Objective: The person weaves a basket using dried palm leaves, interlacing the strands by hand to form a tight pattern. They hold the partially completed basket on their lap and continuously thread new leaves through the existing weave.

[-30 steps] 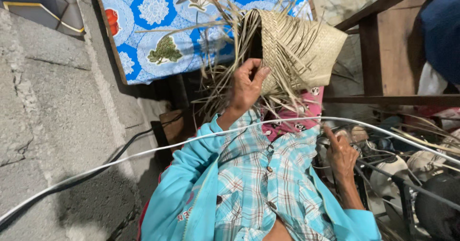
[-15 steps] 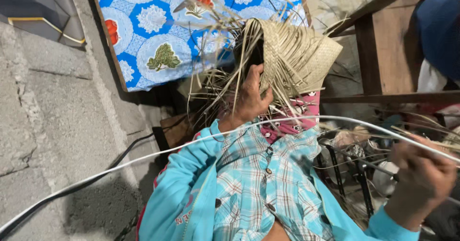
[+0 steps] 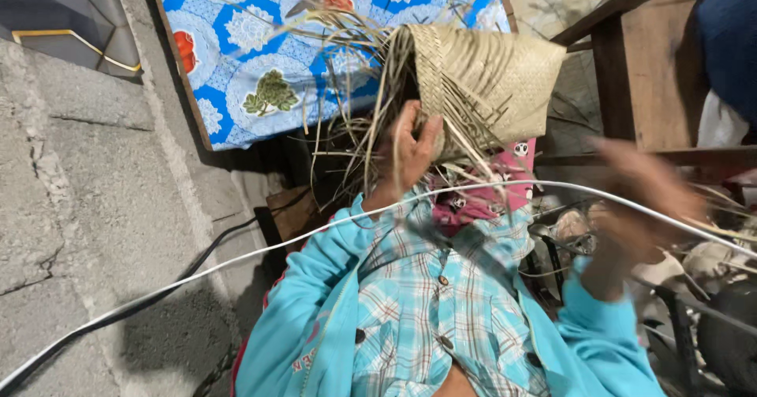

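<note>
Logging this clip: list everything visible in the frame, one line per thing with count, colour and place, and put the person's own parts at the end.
woven basket: one, straw-coloured, half finished with loose strips hanging, upper centre.
patterned cloth: one, blue with white, red and green motifs, upper left behind the basket.
white cable: one, crosses the frame from lower left to right.
concrete floor: grey, cracked, left side.
wooden frame: brown, upper right.
checked shirt: one, turquoise and white, bottom centre.
jacket sleeves: turquoise, on both arms.
left hand: grips the basket's lower edge.
right hand: motion-blurred at right, away from the basket; grip unclear.
</note>
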